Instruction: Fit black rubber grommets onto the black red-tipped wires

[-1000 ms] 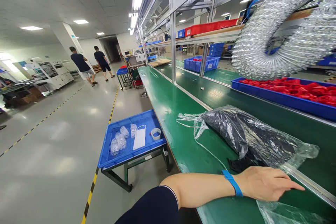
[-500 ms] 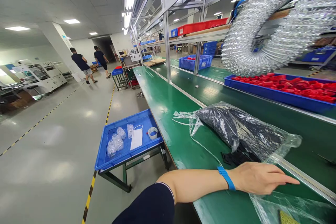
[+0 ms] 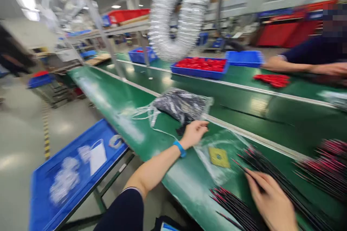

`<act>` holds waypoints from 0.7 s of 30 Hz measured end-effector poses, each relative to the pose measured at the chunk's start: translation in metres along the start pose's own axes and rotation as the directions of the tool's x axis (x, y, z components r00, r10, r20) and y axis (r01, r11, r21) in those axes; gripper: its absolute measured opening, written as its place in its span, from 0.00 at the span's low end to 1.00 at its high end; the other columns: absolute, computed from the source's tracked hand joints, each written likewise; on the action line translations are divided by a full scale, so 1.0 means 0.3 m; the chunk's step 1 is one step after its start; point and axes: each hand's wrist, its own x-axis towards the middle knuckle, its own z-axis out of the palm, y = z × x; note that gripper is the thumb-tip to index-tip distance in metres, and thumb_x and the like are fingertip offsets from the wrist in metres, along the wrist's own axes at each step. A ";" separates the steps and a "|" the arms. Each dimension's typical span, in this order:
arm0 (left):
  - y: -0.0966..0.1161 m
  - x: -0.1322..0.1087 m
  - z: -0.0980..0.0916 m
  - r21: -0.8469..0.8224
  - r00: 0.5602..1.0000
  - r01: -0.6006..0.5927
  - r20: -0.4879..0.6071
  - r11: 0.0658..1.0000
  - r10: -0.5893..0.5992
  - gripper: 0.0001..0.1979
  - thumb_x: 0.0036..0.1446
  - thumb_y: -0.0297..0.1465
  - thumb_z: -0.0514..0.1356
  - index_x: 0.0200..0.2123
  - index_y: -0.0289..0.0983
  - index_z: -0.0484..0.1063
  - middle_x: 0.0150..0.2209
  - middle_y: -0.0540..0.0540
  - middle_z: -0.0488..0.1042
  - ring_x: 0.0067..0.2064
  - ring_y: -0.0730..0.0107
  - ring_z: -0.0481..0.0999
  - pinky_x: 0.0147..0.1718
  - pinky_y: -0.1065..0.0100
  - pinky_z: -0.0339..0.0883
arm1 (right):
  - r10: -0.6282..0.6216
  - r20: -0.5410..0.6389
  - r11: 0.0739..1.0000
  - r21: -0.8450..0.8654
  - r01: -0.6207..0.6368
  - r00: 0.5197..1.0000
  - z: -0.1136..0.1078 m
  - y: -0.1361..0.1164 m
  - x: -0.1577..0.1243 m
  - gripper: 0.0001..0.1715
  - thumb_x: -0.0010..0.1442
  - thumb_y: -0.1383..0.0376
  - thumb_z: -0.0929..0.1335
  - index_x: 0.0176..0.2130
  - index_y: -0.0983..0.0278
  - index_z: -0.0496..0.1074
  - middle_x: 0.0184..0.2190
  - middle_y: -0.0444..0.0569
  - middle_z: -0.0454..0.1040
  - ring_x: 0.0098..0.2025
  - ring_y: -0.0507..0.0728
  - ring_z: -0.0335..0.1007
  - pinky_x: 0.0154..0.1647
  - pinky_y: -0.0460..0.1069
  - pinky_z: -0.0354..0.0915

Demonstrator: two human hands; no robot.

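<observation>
Reddish-tipped dark wire [image 3: 240,165] pinched between thumb and fingers of right hand [image 3: 272,196], over the table [image 3: 179,184]. One wire bundle [image 3: 235,205] lies by the near edge; a second bundle [image 3: 282,177] lies just beyond the hand. View has swung right, bringing right hand and wires into frame; handling looks centred there. Yellow sponge [image 3: 213,154] and clear bag [image 3: 208,168] between hands. Left hand [image 3: 193,134] beside black-filled bag [image 3: 181,103]; blurred, cannot tell its grip. Wires crowd right hand; room likelier along near edge, leftward.
</observation>
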 end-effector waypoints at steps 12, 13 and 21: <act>0.012 -0.042 0.049 -0.351 0.966 0.247 0.160 0.903 -0.203 0.24 0.51 0.39 0.67 0.48 0.30 0.73 0.37 0.42 0.78 0.36 0.66 0.79 0.41 0.64 0.73 | 0.039 0.090 0.990 -0.136 -0.026 0.995 0.007 -0.022 -0.021 0.16 0.69 0.64 0.61 0.42 0.63 0.77 0.36 0.50 0.73 0.36 0.55 0.71 0.38 0.49 0.68; 0.013 -0.044 0.051 -0.345 0.965 0.253 0.163 0.904 -0.208 0.24 0.51 0.38 0.67 0.47 0.30 0.73 0.37 0.42 0.78 0.36 0.66 0.79 0.41 0.64 0.73 | 0.022 0.110 0.987 -0.159 -0.004 0.994 0.011 -0.023 -0.020 0.16 0.69 0.64 0.61 0.43 0.63 0.77 0.36 0.50 0.73 0.36 0.55 0.71 0.37 0.49 0.67; 0.010 -0.060 0.062 -0.302 0.952 0.275 0.216 0.913 -0.215 0.23 0.52 0.40 0.66 0.47 0.31 0.73 0.37 0.41 0.78 0.37 0.64 0.79 0.41 0.64 0.73 | -0.072 0.260 0.923 -0.349 0.163 0.963 0.021 -0.040 -0.007 0.16 0.65 0.73 0.61 0.43 0.64 0.77 0.34 0.52 0.71 0.34 0.57 0.66 0.35 0.50 0.62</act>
